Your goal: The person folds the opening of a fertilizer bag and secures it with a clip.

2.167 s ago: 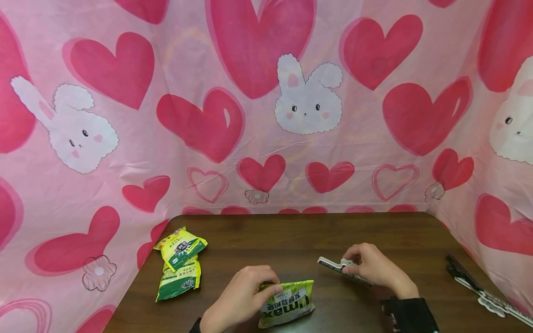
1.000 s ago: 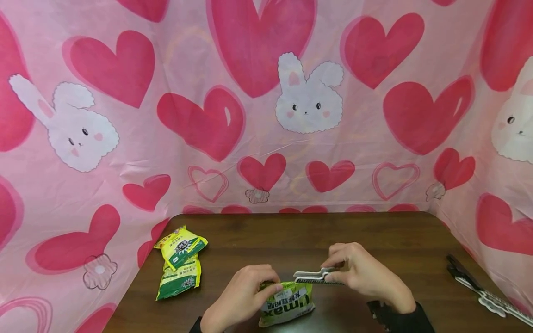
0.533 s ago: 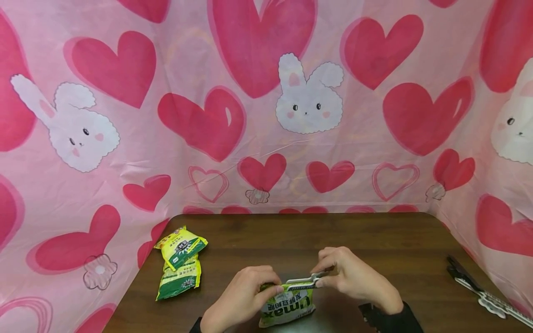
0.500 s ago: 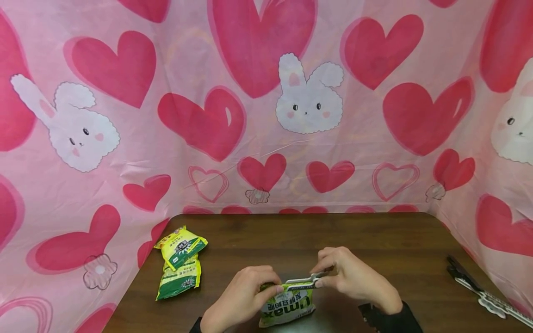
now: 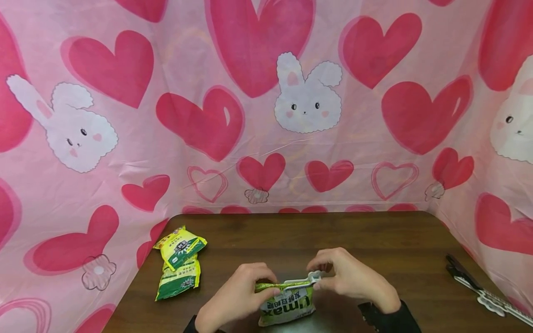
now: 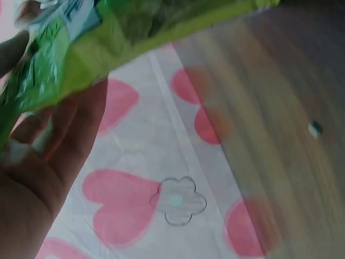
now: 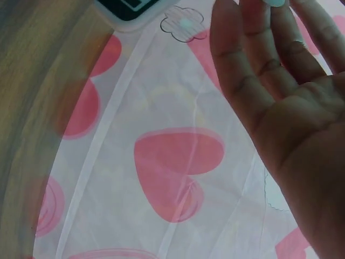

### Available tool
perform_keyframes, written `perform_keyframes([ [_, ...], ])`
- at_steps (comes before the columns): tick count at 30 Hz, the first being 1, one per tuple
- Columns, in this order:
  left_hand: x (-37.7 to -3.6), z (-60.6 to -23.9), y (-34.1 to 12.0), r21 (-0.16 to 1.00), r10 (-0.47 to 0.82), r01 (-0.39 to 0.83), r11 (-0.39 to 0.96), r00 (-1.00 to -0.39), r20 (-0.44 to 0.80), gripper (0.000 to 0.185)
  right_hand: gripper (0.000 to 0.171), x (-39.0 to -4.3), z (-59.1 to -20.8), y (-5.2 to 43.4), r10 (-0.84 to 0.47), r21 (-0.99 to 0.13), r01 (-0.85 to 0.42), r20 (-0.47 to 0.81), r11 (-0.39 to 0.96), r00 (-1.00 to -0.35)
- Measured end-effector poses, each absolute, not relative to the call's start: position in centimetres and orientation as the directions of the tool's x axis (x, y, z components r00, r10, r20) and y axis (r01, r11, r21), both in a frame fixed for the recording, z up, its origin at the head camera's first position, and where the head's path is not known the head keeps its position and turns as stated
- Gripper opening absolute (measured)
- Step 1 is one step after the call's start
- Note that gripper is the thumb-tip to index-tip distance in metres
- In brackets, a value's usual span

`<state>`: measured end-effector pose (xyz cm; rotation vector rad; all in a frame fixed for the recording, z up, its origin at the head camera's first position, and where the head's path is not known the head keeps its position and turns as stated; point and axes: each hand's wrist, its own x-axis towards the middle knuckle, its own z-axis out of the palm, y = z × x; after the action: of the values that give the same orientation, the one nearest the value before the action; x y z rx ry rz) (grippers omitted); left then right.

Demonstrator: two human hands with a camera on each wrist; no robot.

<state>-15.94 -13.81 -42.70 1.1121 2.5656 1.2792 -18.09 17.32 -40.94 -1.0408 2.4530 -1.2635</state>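
A green and white bag (image 5: 287, 311) with dark "Umax" lettering stands on the table near its front. My left hand (image 5: 237, 296) pinches the bag's top edge at its left end. In the left wrist view, the bag's green film (image 6: 108, 51) stretches across the top, above the fingers. My right hand (image 5: 356, 280) holds a white clip (image 5: 315, 276) between thumb and fingers at its scalloped handle. The clip's two long arms lie along either side of the bag's top edge, which shows between them. The right wrist view shows mostly the palm (image 7: 302, 124).
Two yellow and green packets (image 5: 179, 263) overlap at the table's left side. On the right edge lie more long clips (image 5: 485, 296), black and white. The brown table (image 5: 266, 236) meets a pink cloth (image 5: 266, 138) with hearts and rabbits.
My right hand has moved left, bringing the clip from beside the bag onto its top edge. The left hand keeps its pinch, and the top strip now tilts more into view.
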Motion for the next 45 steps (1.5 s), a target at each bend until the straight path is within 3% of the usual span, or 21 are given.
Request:
perform_keyframes([
  [11, -16.2, -42.2, -15.1, 0.691, 0.608, 0.556, 0.461, -0.766, 0.21, 0.005, 0.013, -18.2, -41.0, 17.4, -0.68, -0.745, -0.54, 0.16, 0.392, -0.715],
  [33, -15.9, -42.0, -14.7, 0.66, 0.631, 0.591, 0.464, -0.744, 0.222, 0.009, 0.011, -18.0, -41.3, 16.2, -0.689, -0.766, -0.573, 0.247, 0.292, -0.682],
  [39, -15.9, -42.1, -14.7, 0.667, 0.644, 0.602, 0.439, -0.729, 0.234, 0.01, 0.013, -17.8, -41.0, 16.0, -0.691, -0.773, -0.54, 0.19, 0.332, -0.697],
  [45, -16.0, -42.1, -14.9, 0.7, 0.616, 0.553, 0.451, -0.761, 0.204, 0.008, 0.018, -17.8, -41.0, 16.3, -0.695, -0.751, -0.546, 0.166, 0.371, -0.7],
])
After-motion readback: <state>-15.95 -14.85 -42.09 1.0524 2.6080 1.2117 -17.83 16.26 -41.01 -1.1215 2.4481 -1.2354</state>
